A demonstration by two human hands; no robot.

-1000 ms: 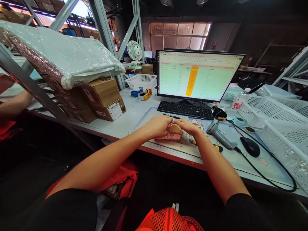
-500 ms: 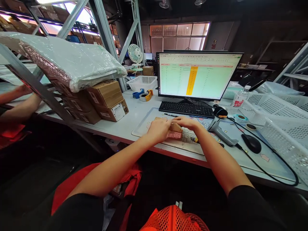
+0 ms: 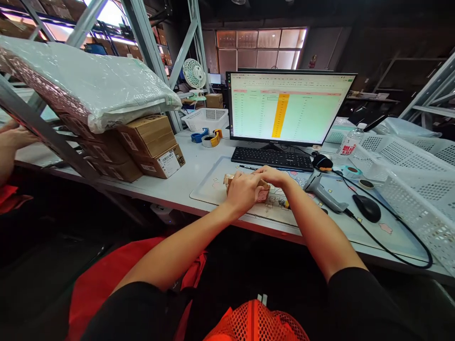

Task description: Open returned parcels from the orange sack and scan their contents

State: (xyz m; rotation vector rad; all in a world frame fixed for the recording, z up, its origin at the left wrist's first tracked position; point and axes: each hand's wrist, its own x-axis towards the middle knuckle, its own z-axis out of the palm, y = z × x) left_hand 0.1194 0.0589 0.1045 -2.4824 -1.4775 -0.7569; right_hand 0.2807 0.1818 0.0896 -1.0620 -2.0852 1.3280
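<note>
A small brown cardboard box [image 3: 263,195] lies on the desk mat in front of the keyboard, its near side partly reddish. My left hand [image 3: 243,192] covers the middle of it, fingers curled over the top and front. From the right, my right hand [image 3: 272,176] reaches across the box's top and right end, its fingertips meeting those of the left hand. Both hands are closed about the box, and they hide most of its top. A black pen [image 3: 248,167] lies just behind them, and a grey barcode scanner [image 3: 325,192] rests to the right.
Stacked cartons [image 3: 151,137] under a white plastic-wrapped package [image 3: 95,85] stand left, beside a metal upright. Behind are a keyboard [image 3: 272,159], a monitor [image 3: 289,109] and tape dispensers [image 3: 209,138]. White baskets [image 3: 419,203], a mouse [image 3: 367,208] and cables occupy the right. Another person's hand [image 3: 16,135] shows far left.
My left hand has shifted rightward over the box, uncovering its left end. The right hand has come closer to it over the top. The view has moved slightly.
</note>
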